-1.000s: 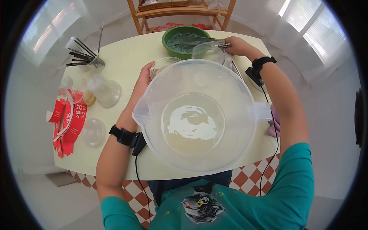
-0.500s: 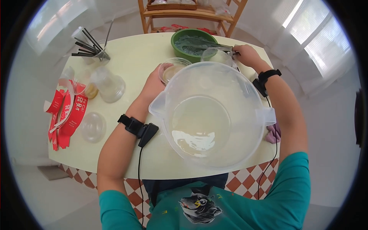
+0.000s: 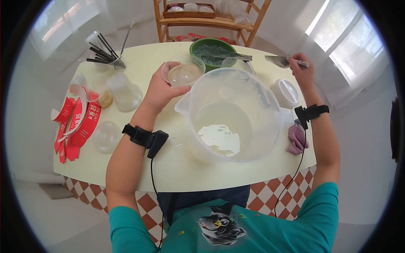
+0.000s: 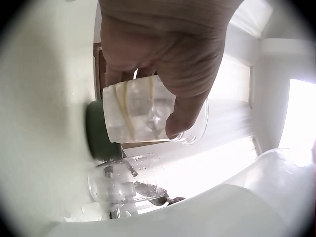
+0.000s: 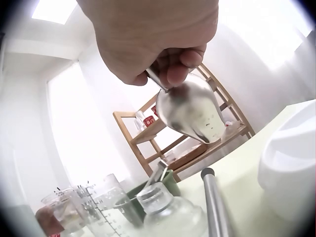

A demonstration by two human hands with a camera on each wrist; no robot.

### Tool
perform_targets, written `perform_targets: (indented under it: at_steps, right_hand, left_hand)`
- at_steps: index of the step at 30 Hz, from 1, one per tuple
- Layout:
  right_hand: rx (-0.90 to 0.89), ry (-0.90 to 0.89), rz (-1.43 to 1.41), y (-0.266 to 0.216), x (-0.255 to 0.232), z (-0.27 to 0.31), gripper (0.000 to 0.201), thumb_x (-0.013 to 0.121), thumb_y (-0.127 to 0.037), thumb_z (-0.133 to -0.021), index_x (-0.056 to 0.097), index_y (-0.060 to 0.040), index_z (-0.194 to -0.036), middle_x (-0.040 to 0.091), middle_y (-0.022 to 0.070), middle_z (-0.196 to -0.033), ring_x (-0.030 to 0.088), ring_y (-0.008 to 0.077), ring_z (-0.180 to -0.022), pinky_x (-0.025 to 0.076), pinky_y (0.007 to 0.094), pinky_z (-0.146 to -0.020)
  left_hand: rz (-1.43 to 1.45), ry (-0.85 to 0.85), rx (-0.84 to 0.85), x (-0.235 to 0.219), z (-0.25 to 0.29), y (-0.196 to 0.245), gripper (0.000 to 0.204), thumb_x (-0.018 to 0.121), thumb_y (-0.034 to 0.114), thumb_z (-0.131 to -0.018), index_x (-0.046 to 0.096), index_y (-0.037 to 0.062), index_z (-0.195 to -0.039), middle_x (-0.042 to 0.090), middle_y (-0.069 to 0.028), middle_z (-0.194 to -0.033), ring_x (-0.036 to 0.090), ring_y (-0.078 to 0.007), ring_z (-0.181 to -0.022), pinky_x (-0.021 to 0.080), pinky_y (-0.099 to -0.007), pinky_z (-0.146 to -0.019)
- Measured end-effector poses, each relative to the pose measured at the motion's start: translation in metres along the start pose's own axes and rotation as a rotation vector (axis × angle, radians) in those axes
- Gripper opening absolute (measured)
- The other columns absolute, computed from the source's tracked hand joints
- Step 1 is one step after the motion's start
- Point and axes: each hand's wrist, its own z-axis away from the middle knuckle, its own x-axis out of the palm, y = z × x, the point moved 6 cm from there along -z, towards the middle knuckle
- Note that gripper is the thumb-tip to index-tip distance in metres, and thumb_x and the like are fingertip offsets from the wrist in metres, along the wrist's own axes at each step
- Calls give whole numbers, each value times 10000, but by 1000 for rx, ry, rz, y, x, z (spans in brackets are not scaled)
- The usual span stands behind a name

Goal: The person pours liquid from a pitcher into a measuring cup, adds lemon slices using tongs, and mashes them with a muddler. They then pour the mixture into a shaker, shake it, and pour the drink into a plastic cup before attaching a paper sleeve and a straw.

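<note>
The left hand (image 3: 162,89) grips a clear plastic cup (image 3: 184,76) from its left side; in the left wrist view the thumb lies along the wall of the cup (image 4: 143,108), which holds something clear. At the right, the right hand (image 3: 303,71) holds a metal scoop (image 3: 277,61) by its handle, raised above the table's right part. The right wrist view shows the fingers curled round that handle, with the scoop's shiny bowl (image 5: 190,108) below them. A large translucent spouted pitcher (image 3: 232,114) with pale liquid stands between the forearms.
A green bowl (image 3: 212,52) with tongs lies at the back, a white container (image 3: 285,93) and purple cloth (image 3: 298,139) at the right. Cups with black straws (image 3: 101,54), red paper pieces (image 3: 86,126) and a clear lid (image 3: 107,136) are at the left. A wooden shelf (image 3: 206,21) stands behind.
The right hand has moved right, away from the green bowl, with the scoop now visible in it. The left hand has lifted the cup into clearer view, beside the pitcher's rim.
</note>
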Motion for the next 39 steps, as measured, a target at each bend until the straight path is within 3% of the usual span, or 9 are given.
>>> perform_targets:
  at_steps: [2,7,11,13,16,17,19,32,39]
  right_hand:
    - [-5,90,-420,-26,-36,10,152,626,-172,-885,629,-21,-898,610,40,-700,566,97,-599,449,247,-561]
    - [-119,160,-770,-105,-121,17,154,618,-131,-882,616,1,-962,602,58,-692,503,96,-541,364,216,-503]
    - [-242,49,-870,-175,-145,22,178,610,-157,-886,622,10,-947,605,63,-701,502,103,-566,360,221,-517]
    - [-331,-99,-856,-203,-140,18,218,560,-157,-936,588,17,-1066,590,33,-766,492,64,-621,350,213,-528]
    - [-491,-383,-1020,-275,-125,31,143,615,-129,-867,602,-16,-952,649,83,-765,630,148,-632,522,255,-588]
    - [-491,-376,-1021,-288,-117,30,143,615,-129,-867,602,-16,-952,649,83,-765,630,148,-632,522,255,-588]
    - [-418,-211,-839,-298,-107,14,122,612,-135,-872,608,-16,-850,599,51,-593,522,84,-416,400,187,-383]
    - [-350,-429,-725,-324,-81,17,155,617,-112,-850,626,-4,-739,571,58,-573,489,95,-436,376,225,-408]
    - [-254,-426,-631,-321,-75,25,142,613,-107,-844,630,-10,-741,571,55,-559,486,93,-430,375,223,-408]
  left_hand:
    - [12,16,35,-10,1,15,740,842,129,-615,493,-55,-1241,570,-121,-1210,554,-194,-1097,435,-307,-966]
    - [93,-57,13,-29,1,68,744,807,107,-619,484,-32,-1275,559,-82,-1217,522,-175,-1144,390,-303,-1009]
    - [45,-87,64,-34,3,108,748,802,121,-620,485,-33,-1279,554,-91,-1222,521,-181,-1148,392,-306,-1007]
    - [6,-69,147,-36,4,125,699,817,165,-637,517,-24,-1239,596,-89,-1165,551,-163,-1093,435,-302,-956]
    - [-31,-88,215,-34,1,141,673,809,167,-632,529,-10,-1217,603,-73,-1145,551,-149,-1079,424,-296,-957]
    - [-34,-94,218,-32,2,148,673,809,167,-632,529,-10,-1217,603,-73,-1145,551,-149,-1079,424,-296,-957]
    - [-26,-173,243,-25,5,167,640,799,159,-629,539,5,-1193,603,-54,-1134,552,-142,-1065,419,-290,-951]
    - [-135,-223,392,-14,9,192,671,806,167,-619,539,-13,-1208,598,-69,-1142,536,-161,-1106,406,-307,-987]
    - [-299,-240,423,-4,16,203,709,802,168,-600,531,-3,-1232,600,-72,-1135,543,-169,-1100,403,-306,-997]
